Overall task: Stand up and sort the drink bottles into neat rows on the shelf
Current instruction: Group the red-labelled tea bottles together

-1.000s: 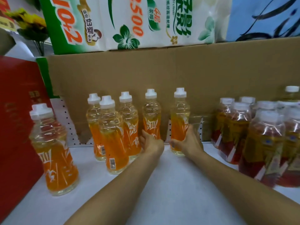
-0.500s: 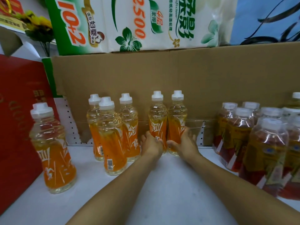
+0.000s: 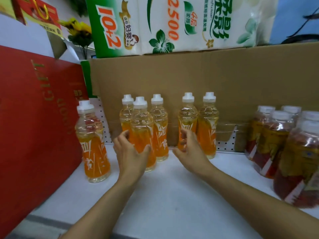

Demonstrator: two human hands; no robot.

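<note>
Orange drink bottles with white caps stand on the white shelf [image 3: 172, 195]. One stands alone at the left [image 3: 93, 145]. A cluster of three stands in the middle, and my left hand [image 3: 131, 154] wraps round its front bottle [image 3: 142, 125], fingers on the left side and thumb on the right. A pair stands side by side against the cardboard: the left one [image 3: 187, 116] and the right one [image 3: 208, 126]. My right hand [image 3: 189, 149] hovers just in front of the pair's left bottle, fingers loosely curled, holding nothing.
Several dark red tea bottles [image 3: 276, 138] crowd the right end of the shelf. A red gift box [image 3: 38, 118] leans at the left. A cardboard sheet [image 3: 207, 80] forms the back wall, with a tissue pack [image 3: 164, 23] above it.
Both hands let go of the right pair, which now stands close together. My left hand moved left onto the cluster's front bottle. The camera shifted right and nearer.
</note>
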